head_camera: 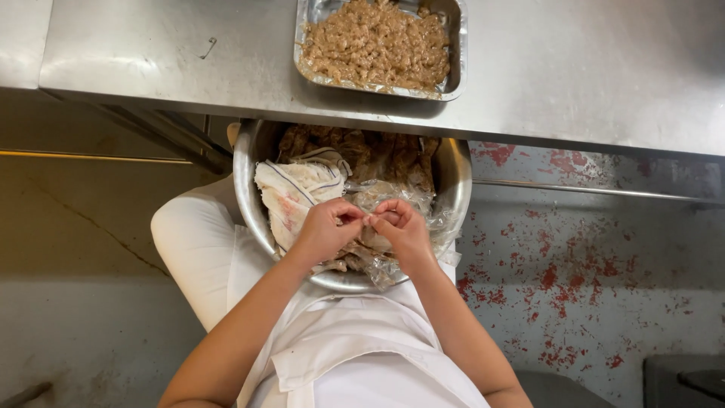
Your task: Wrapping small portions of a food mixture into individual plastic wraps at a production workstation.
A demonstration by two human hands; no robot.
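While the steel table (574, 83) hides the far rim of the metal bowl (249, 181), I see a foil tray (455, 45) of shredded meat beyond it. In the bowl lie brown meat (362, 155), a striped cloth (294, 193) and clear plastic wrap (393, 198) (crumpled). Over the bowl, left hand (326, 228) and right hand (402, 227) meet, fingertips pinched on something I cannot make out.
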